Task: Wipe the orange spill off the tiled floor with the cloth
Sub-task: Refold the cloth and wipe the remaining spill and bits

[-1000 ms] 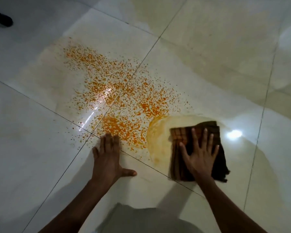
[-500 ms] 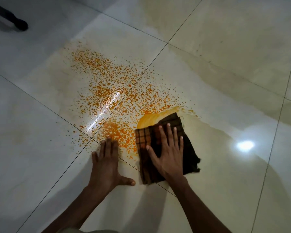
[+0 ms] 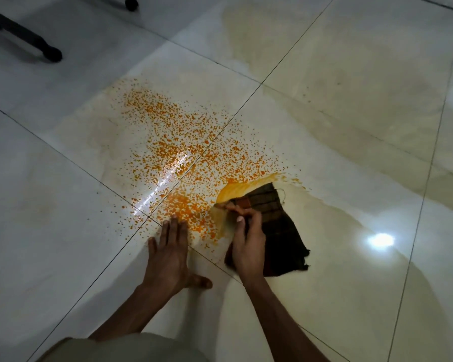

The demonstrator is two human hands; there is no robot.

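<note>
Orange droplets of the spill speckle the glossy pale tiled floor across a grout crossing. A dark checked cloth lies at the spill's right edge, with a smeared orange streak along its far side. My right hand rests on the cloth's left part, its fingers curled and gripping the cloth's left edge. My left hand lies flat on the floor beside it, fingers straight and thumb out, fingertips at the edge of the droplets.
Black chair legs with castors stand at the top left. A damp yellowish wiped film spreads to the right and far side. A bright lamp reflection shines on the tile to the right. My knee shows at the bottom.
My right hand slid the cloth left into the spill, pushing up an orange streak. Its fingers went from flat on the cloth to curled round its left edge. The left hand stayed planted.
</note>
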